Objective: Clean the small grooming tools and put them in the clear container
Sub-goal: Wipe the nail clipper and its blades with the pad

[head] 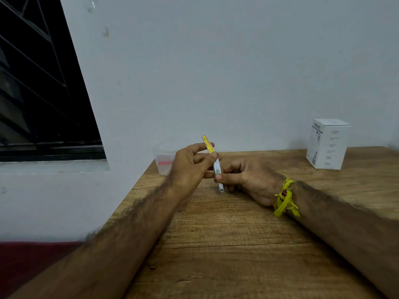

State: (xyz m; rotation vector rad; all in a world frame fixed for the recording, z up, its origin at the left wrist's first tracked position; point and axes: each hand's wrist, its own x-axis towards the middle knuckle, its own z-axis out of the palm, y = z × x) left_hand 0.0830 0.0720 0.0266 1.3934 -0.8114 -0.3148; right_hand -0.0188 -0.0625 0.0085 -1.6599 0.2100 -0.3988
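Table (237,244): wooden; near part bare between the two forearms; no cloth or wipe visible anywhere on it
Right wrist: yellow thread band (285,198) tied round it; forearm lying along the table
Right hand (248,180): resting on the table toward the middle; thumb and fingers pinched on the lower, silver end of the grooming tool
Grooming tool (213,162): slim, silver below with a yellow-gold upper part; held tilted, raised off the table between both hands; exact kind cannot be told
Left hand (190,165): lifted just above the table; fingertips closed on the tool's upper part, as if rubbing or turning it
Clear container (165,161): at the far left corner of the table, just behind the left hand; lid not seen; something pink lies inside, too blurred to identify
White box (328,144): upright near the far right edge, against the wall; well apart from the hands
Progress: judged mid-task; this tool in cleaning and not yet stowed; the pink item possibly already placed; no other loose tools seen on the table
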